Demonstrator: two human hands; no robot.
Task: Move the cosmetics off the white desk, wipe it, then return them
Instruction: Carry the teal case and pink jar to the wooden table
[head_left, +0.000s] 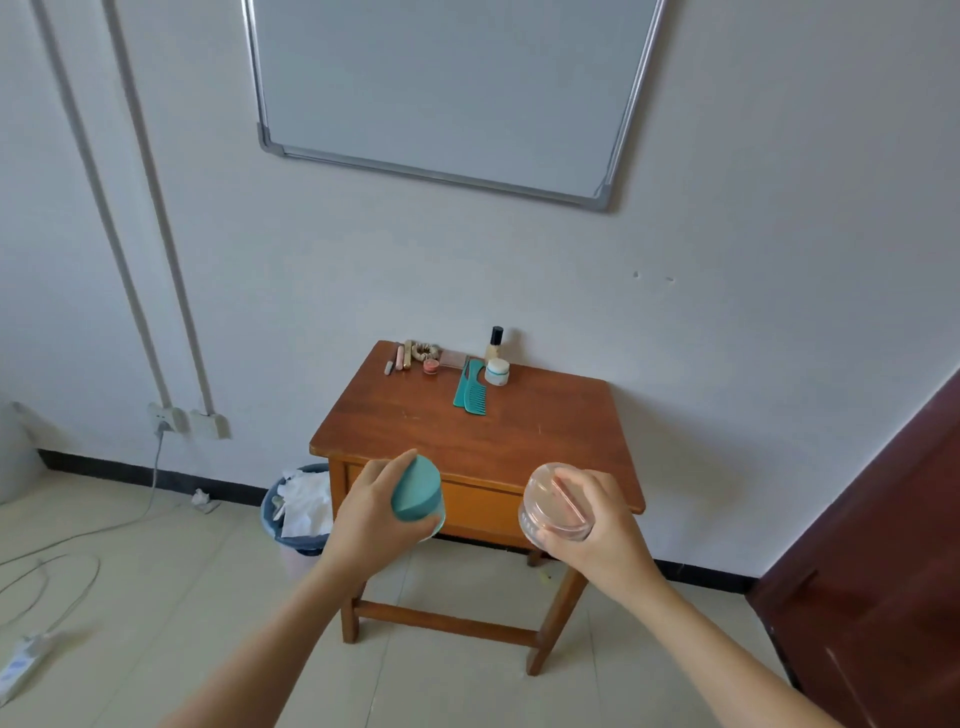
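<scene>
Left hand (371, 512): clasped round teal-lidded jar (415, 491), lid tilted toward camera. Right hand (597, 525): clasped round clear pink-tinted jar (556, 501), likewise tilted. Both jars held in air, apart, just before near edge of brown wooden table (519, 431).

Along far edge of tabletop, left to right:
- pencil (388, 366)
- pink tube (400, 357)
- gold tube (409, 355)
- scrunchie (425, 352)
- small red pot (430, 366)
- flat palette (453, 357)
- teal combs (470, 392), reaching toward centre
- white cream jar (497, 372), just in front of upright black-capped bottle (494, 343)

On floor, beside left edge of table: bin (298, 540) holding crumpled white paper. On wall above: whiteboard (447, 88).
</scene>
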